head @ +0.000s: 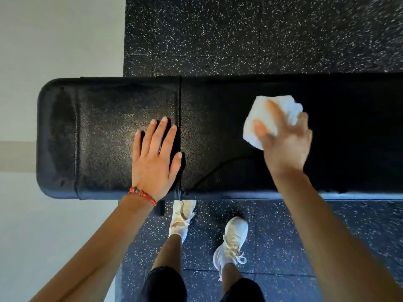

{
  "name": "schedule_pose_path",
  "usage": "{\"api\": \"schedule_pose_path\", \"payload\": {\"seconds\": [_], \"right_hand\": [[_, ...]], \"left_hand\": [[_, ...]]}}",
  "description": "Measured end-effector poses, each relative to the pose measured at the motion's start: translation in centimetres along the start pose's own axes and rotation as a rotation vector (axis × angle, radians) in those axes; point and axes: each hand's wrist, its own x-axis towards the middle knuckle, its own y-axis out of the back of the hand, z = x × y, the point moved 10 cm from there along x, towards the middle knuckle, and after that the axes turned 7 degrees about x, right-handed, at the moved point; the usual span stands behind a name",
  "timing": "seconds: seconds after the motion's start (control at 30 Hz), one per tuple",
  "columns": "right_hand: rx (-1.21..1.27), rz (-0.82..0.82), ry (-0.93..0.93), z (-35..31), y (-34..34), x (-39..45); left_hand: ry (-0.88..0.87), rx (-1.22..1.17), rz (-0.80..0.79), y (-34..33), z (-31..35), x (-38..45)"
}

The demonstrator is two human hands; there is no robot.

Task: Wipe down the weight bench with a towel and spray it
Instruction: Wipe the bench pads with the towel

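Both forearms reach down over white sneakers (232,240) on speckled rubber flooring. Left hand (156,159) lies flat, fingers spread, on the black weight bench (104,138) by its seam; right hand (283,140), kinda blurry, presses a crumpled white towel (272,112) onto the pad further right.

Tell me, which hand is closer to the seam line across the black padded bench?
Left. The left hand lies flat right beside the seam; the right hand presses the crumpled white towel farther right.
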Motion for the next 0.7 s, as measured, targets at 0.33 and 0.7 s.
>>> {"api": "schedule_pose_path", "payload": {"seconds": [0.33,0.7], "right_hand": [[0.032,-0.136,0.225,-7.1,-4.2,-9.0],[-0.005,0.087,0.040,3.7,2.3,-7.6]], "left_hand": [[0.074,-0.017,-0.017,-0.8,1.4,-2.2],[0.047,-0.045,0.001,-0.1,5.9,-1.2]]}}
